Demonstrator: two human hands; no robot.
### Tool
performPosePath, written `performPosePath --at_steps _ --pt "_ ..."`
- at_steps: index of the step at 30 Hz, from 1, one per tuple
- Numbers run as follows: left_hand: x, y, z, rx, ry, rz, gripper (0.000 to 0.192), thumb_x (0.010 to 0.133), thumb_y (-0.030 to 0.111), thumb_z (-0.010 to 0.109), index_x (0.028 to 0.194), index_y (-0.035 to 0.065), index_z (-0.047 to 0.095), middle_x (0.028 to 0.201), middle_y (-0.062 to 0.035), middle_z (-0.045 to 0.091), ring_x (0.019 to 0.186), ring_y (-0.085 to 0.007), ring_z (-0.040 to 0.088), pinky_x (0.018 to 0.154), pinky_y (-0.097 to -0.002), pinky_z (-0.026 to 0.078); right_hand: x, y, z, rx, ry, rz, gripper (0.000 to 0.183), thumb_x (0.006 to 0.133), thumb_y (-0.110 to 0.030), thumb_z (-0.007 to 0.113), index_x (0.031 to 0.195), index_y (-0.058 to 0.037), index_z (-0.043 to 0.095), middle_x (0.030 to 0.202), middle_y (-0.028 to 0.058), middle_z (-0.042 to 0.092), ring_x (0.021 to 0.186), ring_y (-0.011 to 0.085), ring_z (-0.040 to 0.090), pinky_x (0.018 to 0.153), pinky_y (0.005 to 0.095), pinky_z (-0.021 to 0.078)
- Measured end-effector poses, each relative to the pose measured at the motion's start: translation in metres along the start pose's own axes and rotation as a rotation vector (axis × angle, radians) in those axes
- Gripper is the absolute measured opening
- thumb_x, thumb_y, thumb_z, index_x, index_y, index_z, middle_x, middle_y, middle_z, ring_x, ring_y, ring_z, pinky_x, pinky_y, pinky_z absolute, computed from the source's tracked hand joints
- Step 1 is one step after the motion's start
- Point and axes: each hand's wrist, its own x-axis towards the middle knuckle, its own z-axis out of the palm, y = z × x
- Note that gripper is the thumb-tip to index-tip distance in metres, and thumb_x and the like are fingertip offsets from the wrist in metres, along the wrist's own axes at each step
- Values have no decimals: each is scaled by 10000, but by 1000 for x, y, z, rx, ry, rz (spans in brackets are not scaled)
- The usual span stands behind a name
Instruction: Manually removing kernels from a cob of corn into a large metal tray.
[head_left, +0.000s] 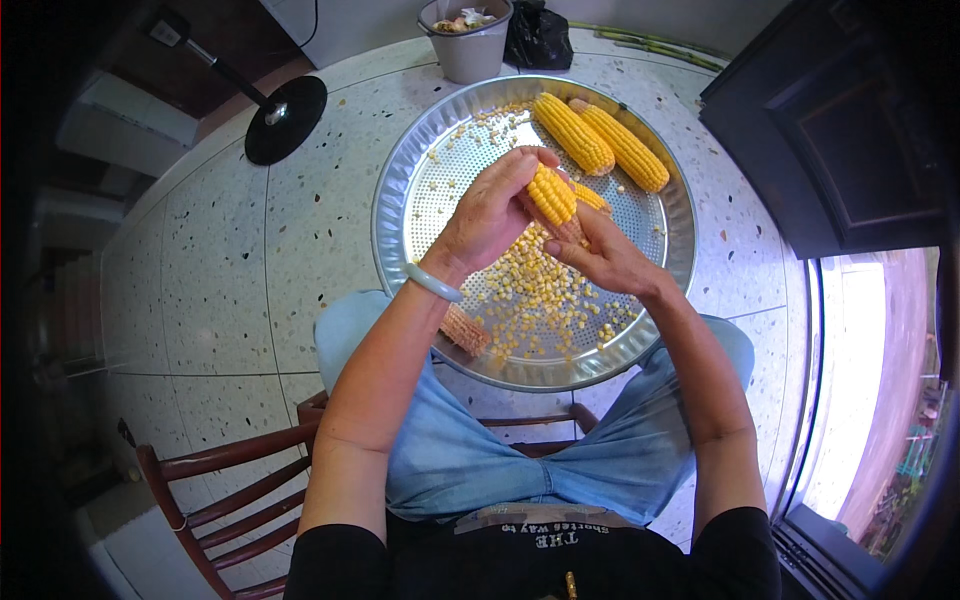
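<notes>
My left hand (491, 210), below which a pale bangle circles the wrist, grips the upper end of a partly shelled corn cob (553, 196). My right hand (613, 253) holds the same cob lower down, its thumb by the bare part. Yellow kernels cover the upper side, while the lower end shows stripped core. Both hands are over a round perforated metal tray (385, 225). Loose kernels (536, 285) lie heaped beneath them. Partly hidden behind my right hand is another yellow corn piece (590, 196). A bare cob (465, 331) rests beside my left forearm.
Two full corn ears (574, 135) (621, 146) lie at the tray's far right. Beyond the rim stand a grey bucket (469, 52) with scraps and a black plastic bag (538, 37). A round black stand base (286, 120) is at left, a wooden chair (232, 457) nearer, a dark door (840, 142) at right.
</notes>
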Motion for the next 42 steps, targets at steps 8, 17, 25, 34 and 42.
performPosePath --at_steps 8,17,25,34,42 --pt "6 -11 1 127 102 -28 295 1003 304 487 1121 36 522 1005 -122 616 978 -201 600 921 -344 475 9 8 28 -24 264 247 275 773 -129 653 989 28 588 822 131 649 764 223 638 726 364 494" --pt "-1 -2 6 192 38 -87 281 1019 270 446 1140 22 499 1044 -111 577 1012 -181 574 935 -340 465 5 -3 25 125 178 414 221 740 -107 680 901 7 581 745 35 595 669 133 574 605 306 463" --pt "-10 -3 6 136 2 -119 295 1022 269 434 1160 16 498 1050 -113 568 1021 -185 568 955 -342 456 1 -17 23 323 105 535 203 747 -62 674 864 -32 511 615 4 489 423 76 438 375 251 316" --pt "-6 -3 11 41 12 -97 343 983 197 389 1236 -20 468 1117 -122 555 1076 -177 535 1007 -330 407 2 -12 18 510 60 580 214 734 -63 682 838 -47 496 600 0 477 405 80 420 352 260 295" --pt "4 8 6 7 38 -109 383 986 240 417 1260 -17 495 1124 -111 591 1026 -182 581 960 -331 458 9 -10 11 346 126 499 225 723 -100 689 861 -47 520 630 1 503 447 92 459 384 253 327"
